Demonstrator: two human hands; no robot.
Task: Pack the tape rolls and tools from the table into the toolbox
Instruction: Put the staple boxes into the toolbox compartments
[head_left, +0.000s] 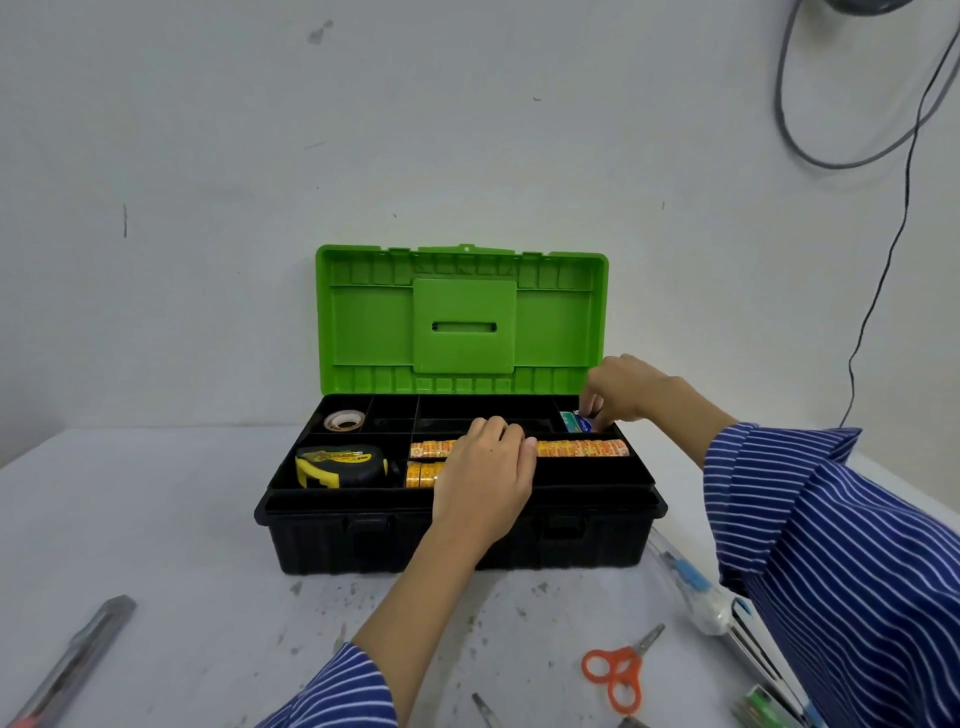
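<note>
Fingers of the left hand (483, 470) curl down over the row of orange tape rolls (579, 447) in the long middle compartment of the toolbox (457, 540), gripping or steadying them; the fingertips are folded out of sight, so I cannot tell whether they pinch a single roll or press the whole row. Judging by the pose, the hand is nesting the rolls on edge so they pack tightly.

Going left to right: at 8 o'clock on the surface (171, 519) lies a grey utility knife (72, 660), cut off by the frame edge. Inside the tray, a clear tape roll (344, 420) lies flat in the far-left cell, and a yellow-and-black tape measure (340, 466) fills the cell nearer the person, each in a pocket that fits it. A second short stack of orange rolls (423, 475) sits just beside the tape measure, partly hidden by the left hand. The green lid (462, 319) stands upright at 12 o'clock, leaving the tray reachable.

At 2 o'clock the right hand (623, 392) pinches a small green-and-blue packet (575, 422) into the far-right cell; its label is too small to read. Still unpacked at 5 o'clock are orange scissors (615, 670), a clear-handled tool (691, 587) partly covered by the striped sleeve (841, 545), and metal tips at the bottom edge that I cannot identify.
</note>
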